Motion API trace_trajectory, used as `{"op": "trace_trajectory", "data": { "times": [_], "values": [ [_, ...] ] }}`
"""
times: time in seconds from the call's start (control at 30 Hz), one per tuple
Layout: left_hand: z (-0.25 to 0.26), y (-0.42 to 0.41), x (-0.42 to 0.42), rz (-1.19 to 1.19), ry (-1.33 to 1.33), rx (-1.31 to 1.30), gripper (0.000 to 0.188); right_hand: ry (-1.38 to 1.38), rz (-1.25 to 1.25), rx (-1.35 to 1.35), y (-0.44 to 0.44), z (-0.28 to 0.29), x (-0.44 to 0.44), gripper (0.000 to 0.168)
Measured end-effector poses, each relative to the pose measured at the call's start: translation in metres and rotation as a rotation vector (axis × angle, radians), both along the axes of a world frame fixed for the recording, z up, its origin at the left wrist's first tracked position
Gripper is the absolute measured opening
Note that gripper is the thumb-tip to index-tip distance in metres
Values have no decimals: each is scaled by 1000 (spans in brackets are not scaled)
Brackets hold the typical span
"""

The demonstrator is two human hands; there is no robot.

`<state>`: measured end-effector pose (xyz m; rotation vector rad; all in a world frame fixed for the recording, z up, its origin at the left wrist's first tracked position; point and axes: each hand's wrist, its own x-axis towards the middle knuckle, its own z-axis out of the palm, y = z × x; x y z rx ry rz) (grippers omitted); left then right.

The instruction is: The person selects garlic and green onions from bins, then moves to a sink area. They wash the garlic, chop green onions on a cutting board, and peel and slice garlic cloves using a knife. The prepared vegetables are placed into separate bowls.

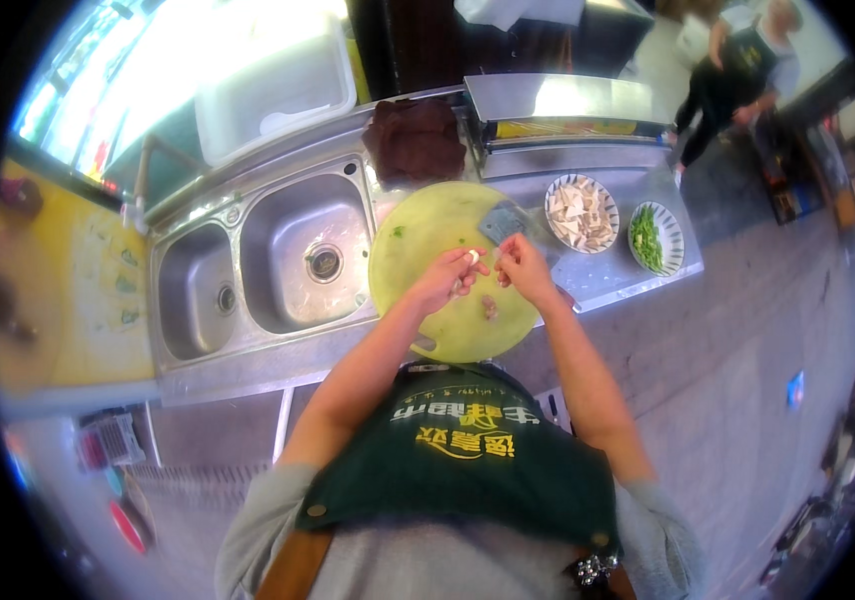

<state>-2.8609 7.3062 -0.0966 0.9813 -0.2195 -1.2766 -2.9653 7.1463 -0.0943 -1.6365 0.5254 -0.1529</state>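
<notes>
My left hand (446, 281) is over a round yellow-green cutting board (427, 210) and grips a small white piece, apparently a peeled garlic clove (474, 256), at its fingertips. Just to its right is my right hand (525, 271), thumb and fingers drawn together; whether something thin is between them is too small to tell. Below the hands a small pinkish-brown scrap (490, 306), perhaps garlic skin, lies on the board. A dark cleaver blade (502, 221) rests at the board's upper right, partly hidden by my right hand. Green leaf bits (397, 232) lie at the upper left.
Right of the board stand a bowl of pale sliced pieces (582, 212) and a bowl of chopped green vegetable (647, 238). A double steel sink (300, 225) is on the left. Behind the board are a brown cloth (416, 141) and a cling-film dispenser (570, 105). Another person (742, 67) is at the far right.
</notes>
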Motion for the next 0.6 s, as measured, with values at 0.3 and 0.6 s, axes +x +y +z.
{"op": "trace_trajectory", "data": {
  "times": [0.3, 0.6],
  "values": [
    [-22, -13, -6, 150, -822, 54, 13, 103, 58, 412, 6, 9, -2, 11],
    [1, -18, -16, 136, -1288, 212, 9, 53, 24, 200, 4, 11, -6, 11]
  ]
}}
